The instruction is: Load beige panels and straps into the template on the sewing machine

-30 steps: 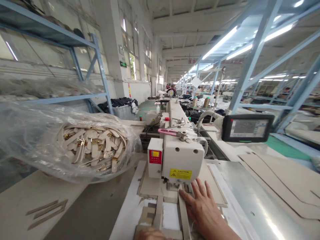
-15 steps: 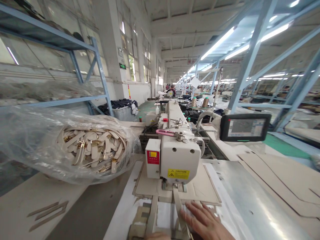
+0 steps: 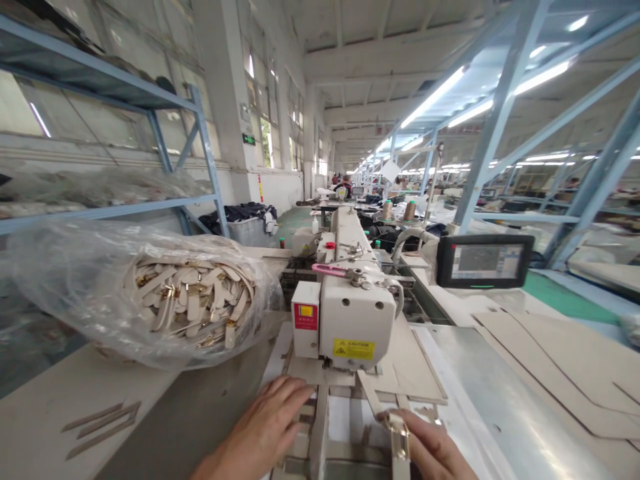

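Observation:
A pale sewing machine head [image 3: 356, 323] with a yellow caution label stands in front of me. Under it lies a beige sewing template [image 3: 417, 373]. My left hand [image 3: 265, 420] rests flat at the template's left front, fingers stretched out and nothing visible in them. Low on the right, my right hand [image 3: 433, 443] pinches a beige strap with a gold metal buckle [image 3: 399, 437]. Another beige strip [image 3: 369, 393] runs from beneath the machine head toward that hand; I cannot tell whether it joins the buckled strap. Part of the right fingers is hidden behind the buckle.
To the left, a clear plastic bag [image 3: 90, 300] holds many beige straps with gold hardware. Several thin strips [image 3: 103, 427] lie on the table before it. At right are a control screen [image 3: 485, 261] and large beige panels [image 3: 560, 367]. A blue shelf rack [image 3: 207, 160] stands far left.
My left hand has come up from the bottom edge onto the template's left side. The template has shifted right under the machine head. My right hand moved right and down, now gripping the buckled strap.

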Demonstrator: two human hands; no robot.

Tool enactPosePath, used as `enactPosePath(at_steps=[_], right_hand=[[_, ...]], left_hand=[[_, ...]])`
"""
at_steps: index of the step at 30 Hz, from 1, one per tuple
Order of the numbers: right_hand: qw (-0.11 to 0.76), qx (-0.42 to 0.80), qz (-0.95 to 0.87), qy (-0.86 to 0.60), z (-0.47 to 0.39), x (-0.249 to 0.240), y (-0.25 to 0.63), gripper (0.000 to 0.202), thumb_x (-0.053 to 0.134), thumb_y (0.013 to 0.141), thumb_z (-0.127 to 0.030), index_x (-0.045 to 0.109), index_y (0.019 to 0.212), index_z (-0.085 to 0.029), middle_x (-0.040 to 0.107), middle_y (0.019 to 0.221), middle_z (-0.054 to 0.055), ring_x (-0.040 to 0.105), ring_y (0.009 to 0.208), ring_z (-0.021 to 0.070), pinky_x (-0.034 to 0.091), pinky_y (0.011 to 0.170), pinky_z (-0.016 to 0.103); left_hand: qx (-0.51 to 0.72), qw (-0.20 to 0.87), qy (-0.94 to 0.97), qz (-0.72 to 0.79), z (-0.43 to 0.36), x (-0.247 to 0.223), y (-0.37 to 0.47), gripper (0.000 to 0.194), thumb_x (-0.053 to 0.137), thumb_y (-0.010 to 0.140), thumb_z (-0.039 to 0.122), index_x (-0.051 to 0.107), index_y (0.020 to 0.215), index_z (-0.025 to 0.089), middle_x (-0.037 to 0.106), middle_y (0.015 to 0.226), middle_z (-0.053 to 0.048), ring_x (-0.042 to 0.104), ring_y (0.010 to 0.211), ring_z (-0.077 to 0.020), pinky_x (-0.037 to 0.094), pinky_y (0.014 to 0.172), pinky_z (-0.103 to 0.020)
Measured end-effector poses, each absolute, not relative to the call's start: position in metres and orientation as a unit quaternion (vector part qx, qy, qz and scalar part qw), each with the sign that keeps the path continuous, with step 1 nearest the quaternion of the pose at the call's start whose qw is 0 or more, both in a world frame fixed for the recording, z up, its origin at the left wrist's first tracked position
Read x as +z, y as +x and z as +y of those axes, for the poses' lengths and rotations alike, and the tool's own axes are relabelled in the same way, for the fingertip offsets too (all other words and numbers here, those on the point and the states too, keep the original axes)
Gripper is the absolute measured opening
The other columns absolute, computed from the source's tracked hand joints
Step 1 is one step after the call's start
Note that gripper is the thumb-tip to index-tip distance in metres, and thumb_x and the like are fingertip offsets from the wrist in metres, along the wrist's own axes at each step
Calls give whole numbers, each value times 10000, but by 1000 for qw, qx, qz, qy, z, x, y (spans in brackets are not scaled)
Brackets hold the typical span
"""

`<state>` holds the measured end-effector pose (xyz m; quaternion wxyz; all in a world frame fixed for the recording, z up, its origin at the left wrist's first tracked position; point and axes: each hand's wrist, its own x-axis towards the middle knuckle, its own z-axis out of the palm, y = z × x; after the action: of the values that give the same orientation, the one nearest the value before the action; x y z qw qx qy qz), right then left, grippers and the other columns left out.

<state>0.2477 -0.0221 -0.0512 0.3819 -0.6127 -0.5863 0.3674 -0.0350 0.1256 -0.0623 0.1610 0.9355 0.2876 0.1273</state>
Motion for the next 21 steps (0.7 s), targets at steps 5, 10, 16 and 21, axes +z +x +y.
enactPosePath(at_steps=[5, 10, 16, 21], right_hand=[[449, 388, -498, -632, -27, -46, 244, 563, 575, 869, -735, 763, 1138, -278, 701, 1255, 57, 603, 1192, 310, 481, 1018, 365], [454, 423, -501, -603, -31, -47, 245, 485, 563, 921, -656, 756, 1134, -265, 724, 1133, 59, 609, 1164, 303, 465, 1023, 387], [483, 440, -461, -601, -32, -43, 243, 559, 569, 885, -715, 766, 1064, -223, 721, 1065, 76, 618, 1105, 312, 502, 963, 402], [476, 436, -424, -634, -44, -51, 246, 637, 563, 851, -778, 753, 1119, -232, 734, 1127, 89, 643, 1112, 314, 487, 1013, 446]], left_hand=[[133, 101, 952, 256, 138, -69, -9, 520, 707, 832, 60, 572, 1314, 200, 659, 1258, -94, 611, 1158, -294, 537, 1027, -498], [109, 30, 973, 200, 145, -68, 8, 485, 676, 848, 70, 571, 1303, 202, 676, 1218, -108, 654, 1087, -304, 580, 951, -484], [86, -13, 987, 137, 142, -59, 10, 480, 554, 709, -35, 620, 1111, 219, 621, 1331, -113, 628, 1154, -325, 556, 987, -507], [165, 11, 980, 110, 152, -70, 7, 484, 494, 713, -41, 645, 1100, 208, 676, 1314, -98, 650, 1187, -281, 553, 1036, -441]])
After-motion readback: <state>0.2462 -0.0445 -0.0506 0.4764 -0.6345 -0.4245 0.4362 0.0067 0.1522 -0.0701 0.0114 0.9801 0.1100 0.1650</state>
